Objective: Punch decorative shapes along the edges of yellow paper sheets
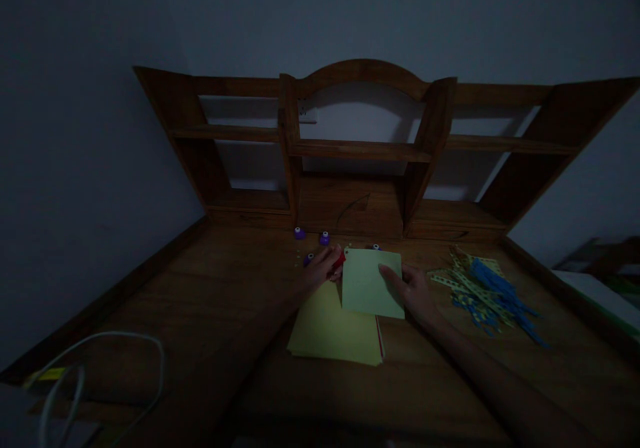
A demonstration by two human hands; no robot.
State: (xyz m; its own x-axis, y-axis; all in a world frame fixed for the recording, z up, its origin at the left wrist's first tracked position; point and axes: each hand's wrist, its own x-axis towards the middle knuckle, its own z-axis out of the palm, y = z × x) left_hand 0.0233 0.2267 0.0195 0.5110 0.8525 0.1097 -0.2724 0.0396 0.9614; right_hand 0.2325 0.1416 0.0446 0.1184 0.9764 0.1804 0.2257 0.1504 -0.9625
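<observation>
The yellow paper stack (330, 335) lies flat on the wooden surface (215, 308), its sheets slightly fanned, with a thin red edge showing along its right side; just beyond and above the right part of the stack, the right hand (413, 291) holds a pale green sheet (373, 288), its thumb pressed on the top face and its fingers curled behind, so the hand is closed on the sheet's right edge; the sheet overlaps the stack's far right corner, and a small dark mark shows in the sheet's upper left corner; beyond the far edge of the stack, the left hand (323, 269) is curled around a small red tool (341, 259), mostly hidden by the fingers, which sits right at that corner of the sheet; whether it touches the paper I cannot tell; farther beyond the stack stand small purple pieces with white tops (325, 239), one of them partly behind the sheet, and tiny pale bits (299, 257) lie scattered near them; well to the right of the stack is a loose heap of blue and pale, hole-dotted strips (493, 295); well to the left of it loops a white cable (161, 361); behind everything, beyond the stack, rises a wooden shelf unit (360, 149).
</observation>
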